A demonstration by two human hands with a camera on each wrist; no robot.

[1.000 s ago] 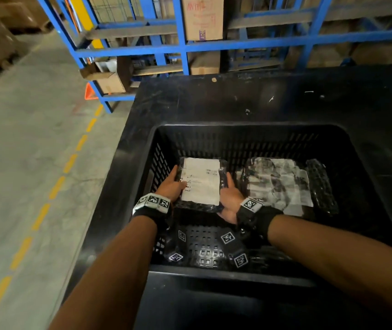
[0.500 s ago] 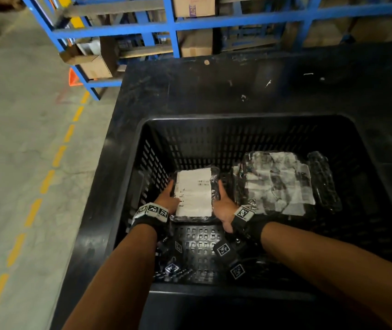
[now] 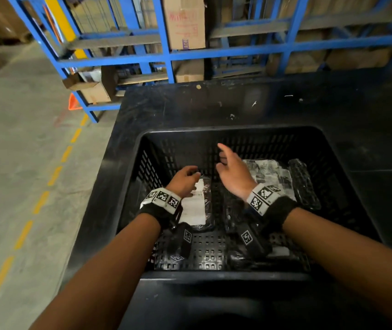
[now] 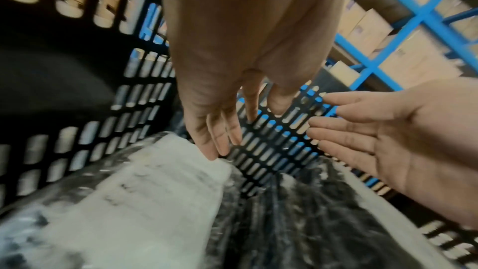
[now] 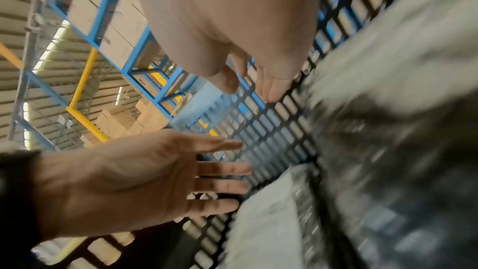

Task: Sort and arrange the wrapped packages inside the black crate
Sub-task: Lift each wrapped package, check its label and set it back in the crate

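A black slotted crate (image 3: 238, 132) stands on a black table. On its floor at the left lies a clear-wrapped package with a white label (image 3: 196, 208) (image 4: 134, 197). A second wrapped package (image 3: 273, 172) (image 5: 383, 109) lies to the right, with a dark wrapped one (image 3: 303, 184) beside it. My left hand (image 3: 186, 178) (image 4: 225, 126) hovers just above the labelled package, fingers relaxed and holding nothing. My right hand (image 3: 228, 165) (image 5: 248, 81) is raised in mid-air between the two packages, fingers spread and empty.
Blue steel racking (image 3: 166, 55) with cardboard boxes (image 3: 183, 22) stands behind the table. To the left is a concrete aisle with a dashed yellow line (image 3: 40, 201) and an orange cone (image 3: 73, 102). The black table top (image 3: 214, 106) reaches beyond the crate.
Both hands have let go of the labelled package, which now lies on the crate floor. The hands have lifted away from it, the right one higher.
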